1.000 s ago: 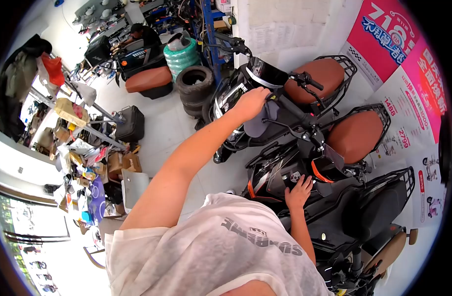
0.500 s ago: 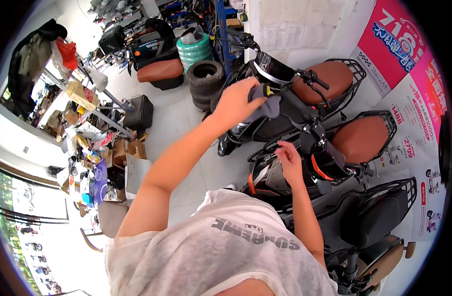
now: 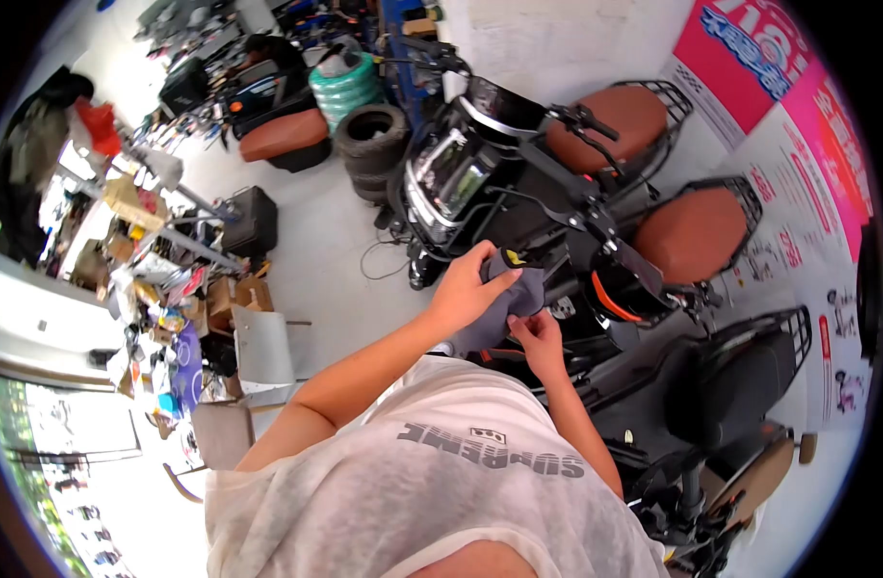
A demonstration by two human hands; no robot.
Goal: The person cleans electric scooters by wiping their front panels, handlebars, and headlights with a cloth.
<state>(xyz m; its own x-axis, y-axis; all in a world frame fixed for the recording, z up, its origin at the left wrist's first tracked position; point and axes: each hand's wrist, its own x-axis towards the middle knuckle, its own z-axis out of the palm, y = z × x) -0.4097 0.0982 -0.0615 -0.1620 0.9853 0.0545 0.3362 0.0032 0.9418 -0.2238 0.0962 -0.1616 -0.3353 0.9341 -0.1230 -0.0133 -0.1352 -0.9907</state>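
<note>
A dark grey cloth item (image 3: 493,328), with a black edge and a small yellow patch, hangs in front of my chest. It might be a glove, but its folds hide the shape. Closed around its upper part, my left hand (image 3: 466,291) keeps the yellow patch near the fingertips. My right hand (image 3: 541,344) pinches the lower right edge of the cloth between thumb and fingers. Just beyond both hands is a black scooter with an orange stripe (image 3: 615,297).
Several parked scooters stand to the right, including one with a brown seat (image 3: 610,130) and one with a black seat (image 3: 740,400). Stacked tyres (image 3: 372,144), a black case (image 3: 251,220) and a cluttered shelf (image 3: 162,231) are further left. Posters (image 3: 750,67) cover the right wall.
My left hand has brought the grey cloth down and closer to my body. My right hand, earlier apart from the cloth with fingers loose, now grips its edge.
</note>
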